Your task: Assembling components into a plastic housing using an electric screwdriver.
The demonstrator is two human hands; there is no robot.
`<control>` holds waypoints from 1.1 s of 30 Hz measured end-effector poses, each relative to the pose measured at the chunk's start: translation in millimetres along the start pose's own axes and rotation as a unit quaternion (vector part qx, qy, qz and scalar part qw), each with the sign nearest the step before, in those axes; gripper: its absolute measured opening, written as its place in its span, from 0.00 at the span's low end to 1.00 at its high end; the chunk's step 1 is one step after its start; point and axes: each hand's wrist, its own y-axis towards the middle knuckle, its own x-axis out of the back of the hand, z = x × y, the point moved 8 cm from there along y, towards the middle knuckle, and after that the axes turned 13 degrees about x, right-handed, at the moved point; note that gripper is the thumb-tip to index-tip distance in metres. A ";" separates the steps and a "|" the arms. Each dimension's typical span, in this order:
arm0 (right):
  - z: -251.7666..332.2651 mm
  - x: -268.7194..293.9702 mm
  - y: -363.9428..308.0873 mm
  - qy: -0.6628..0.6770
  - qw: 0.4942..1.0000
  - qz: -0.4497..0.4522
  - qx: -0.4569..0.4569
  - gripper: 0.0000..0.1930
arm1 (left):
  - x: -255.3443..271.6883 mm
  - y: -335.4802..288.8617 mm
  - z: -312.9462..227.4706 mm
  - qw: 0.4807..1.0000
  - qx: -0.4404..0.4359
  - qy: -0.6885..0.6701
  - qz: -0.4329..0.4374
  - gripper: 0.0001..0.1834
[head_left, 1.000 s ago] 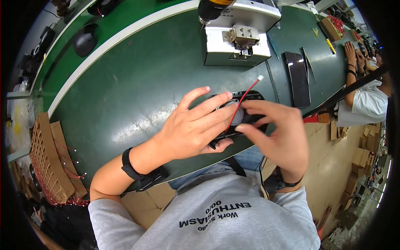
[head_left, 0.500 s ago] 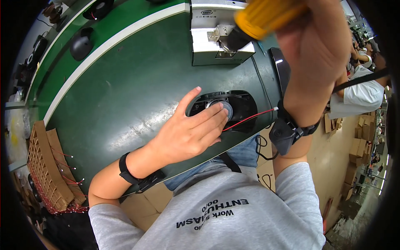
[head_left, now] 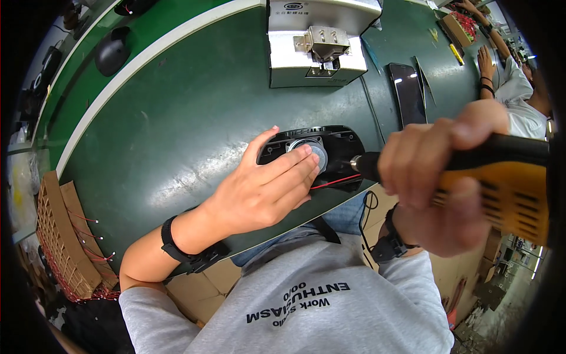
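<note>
Head view: driver (head_left: 510, 192) at shell (head_left: 346, 146)

Left hand (head_left: 262, 187), fingers loosely spread, rests on the speaker (head_left: 321, 153) in the shell, near the bench's (head_left: 171, 124) near edge. Right hand (head_left: 443, 160) wraps the driver, tip by the shell's right end; contact unclear.

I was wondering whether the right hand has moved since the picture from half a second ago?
Yes: judged against the black smartphone, the right hand has come down in the view, from its upper right to below it.
</note>
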 end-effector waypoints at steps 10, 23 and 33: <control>-20.0 -10.1 -18.1 0.006 1.000 -0.027 -0.003 0.17 | 1.5 0.0 3.2 1.000 0.001 -0.008 -0.004 0.21; -21.2 -11.9 -25.7 -0.018 0.997 -0.066 -0.023 0.20 | 0.1 -0.9 2.7 1.000 0.001 -0.012 -0.025 0.10; -16.4 -11.1 -14.7 -0.036 0.996 -0.086 0.014 0.21 | 2.9 1.5 2.9 1.000 0.006 -0.001 -0.008 0.22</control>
